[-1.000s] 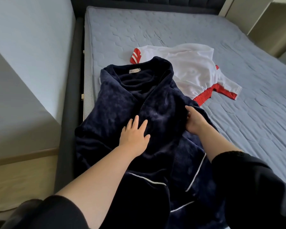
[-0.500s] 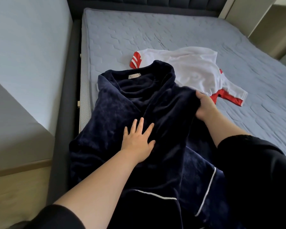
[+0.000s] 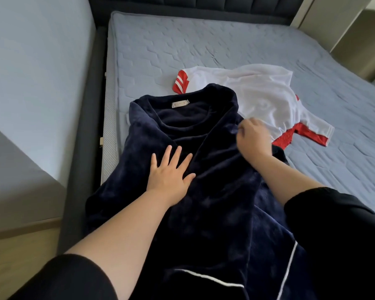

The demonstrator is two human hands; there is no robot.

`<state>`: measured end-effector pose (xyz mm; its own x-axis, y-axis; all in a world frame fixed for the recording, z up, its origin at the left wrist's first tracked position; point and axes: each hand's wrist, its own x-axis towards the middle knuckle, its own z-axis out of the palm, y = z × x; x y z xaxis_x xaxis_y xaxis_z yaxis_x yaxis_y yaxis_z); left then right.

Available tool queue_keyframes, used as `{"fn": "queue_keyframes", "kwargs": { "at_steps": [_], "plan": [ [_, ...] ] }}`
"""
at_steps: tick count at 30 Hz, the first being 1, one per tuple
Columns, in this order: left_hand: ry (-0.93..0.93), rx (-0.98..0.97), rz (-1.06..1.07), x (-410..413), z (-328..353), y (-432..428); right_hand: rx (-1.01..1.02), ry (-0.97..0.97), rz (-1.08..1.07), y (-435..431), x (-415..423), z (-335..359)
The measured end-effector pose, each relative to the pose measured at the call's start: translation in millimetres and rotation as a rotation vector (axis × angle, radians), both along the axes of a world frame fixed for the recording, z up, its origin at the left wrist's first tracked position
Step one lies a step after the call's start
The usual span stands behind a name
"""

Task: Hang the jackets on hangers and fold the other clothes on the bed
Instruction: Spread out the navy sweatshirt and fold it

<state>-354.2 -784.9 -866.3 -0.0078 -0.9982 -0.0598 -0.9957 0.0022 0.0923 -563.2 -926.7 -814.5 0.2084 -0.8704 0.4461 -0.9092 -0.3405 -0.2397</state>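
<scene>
Our right hand (image 3: 254, 138) pinches the right front edge of the navy robe (image 3: 214, 202); our left hand (image 3: 170, 173), fingers spread, presses its middle, just leftward.

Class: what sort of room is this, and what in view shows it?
Most likely a bedroom: a quilted grey mattress in a dark bed frame with a padded headboard, and a navy plush garment lying on it.

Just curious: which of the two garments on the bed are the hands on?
The dark navy garment: the left hand presses flat on it, the right hand grips its front edge. The white and red shirt lies beyond it.
</scene>
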Motion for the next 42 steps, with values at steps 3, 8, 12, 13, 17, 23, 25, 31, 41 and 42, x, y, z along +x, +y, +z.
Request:
{"fn": "queue_keyframes", "kwargs": {
  "at_steps": [3,8,12,13,17,23,25,31,41,42],
  "plan": [
    [0.081,0.08,-0.007,4,-10,-3,0.19,0.111,0.099,-12,27,-8],
    [0.108,0.091,-0.017,7,-16,-8,0.429,0.341,0.058,-50,22,-13],
    [0.132,0.099,-0.011,7,-14,-11,0.541,0.293,-0.071,-58,23,-13],
    [0.132,0.097,-0.012,7,-14,-10,0.514,0.254,-0.099,-56,25,-11],
    [0.132,0.09,-0.018,7,-14,-8,0.475,0.43,-0.127,-53,31,4],
    [0.157,0.086,-0.016,10,-17,-2,0.05,0.084,-0.36,-49,13,22],
    [0.188,0.09,-0.009,13,-19,-1,-0.119,0.009,-0.194,-33,18,19],
    [0.166,0.089,-0.01,11,-20,-4,0.063,0.521,0.423,20,38,-35],
    [0.246,0.014,0.09,-25,1,18,0.314,0.239,-0.09,6,32,-31],
    [0.235,-0.004,0.063,-30,1,29,0.271,0.221,-0.034,20,34,-32]
  ]
}}
